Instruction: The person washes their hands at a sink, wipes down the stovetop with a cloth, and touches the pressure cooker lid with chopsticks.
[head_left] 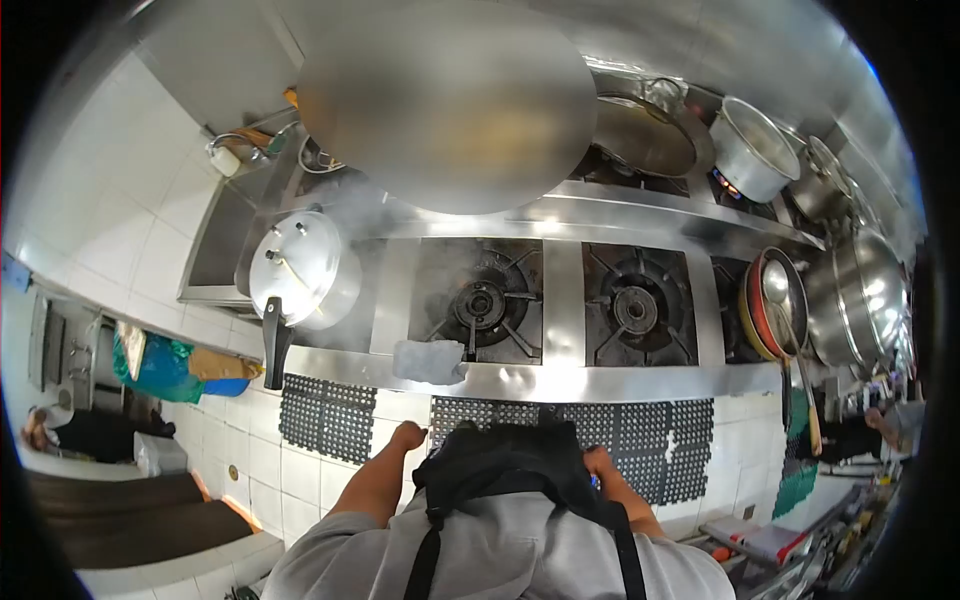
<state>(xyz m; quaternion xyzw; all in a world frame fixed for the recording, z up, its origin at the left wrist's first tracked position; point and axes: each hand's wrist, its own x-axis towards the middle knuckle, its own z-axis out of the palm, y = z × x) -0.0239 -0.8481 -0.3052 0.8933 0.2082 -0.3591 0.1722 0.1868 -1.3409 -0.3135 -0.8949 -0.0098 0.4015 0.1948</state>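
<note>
My left hand point(405, 437) hangs low beside my black apron point(500, 460), its fingers curled; a small dark bit shows at the fingertips, too small to name. On the apron's other side is my right hand point(597, 462), also curled, its fingers partly hidden. A speck of blue shows just under it. Ahead of me, a folded grey cloth point(430, 362) lies on the stove's steel front edge. Two bare front burners, the left burner point(480, 303) and the right burner point(635, 308), are behind that edge. A pressure cooker point(300, 268) with a black handle stands at the left amid steam.
A large blurred oval point(450, 110) hides the upper middle. At the back right, an aluminium pot point(755, 150) sits over a flame. Stacked pans point(765, 310) with a ladle point(780, 290) stand at the right. Black perforated mats point(640, 440) cover part of the tiled floor. Another person point(890, 430) is far right.
</note>
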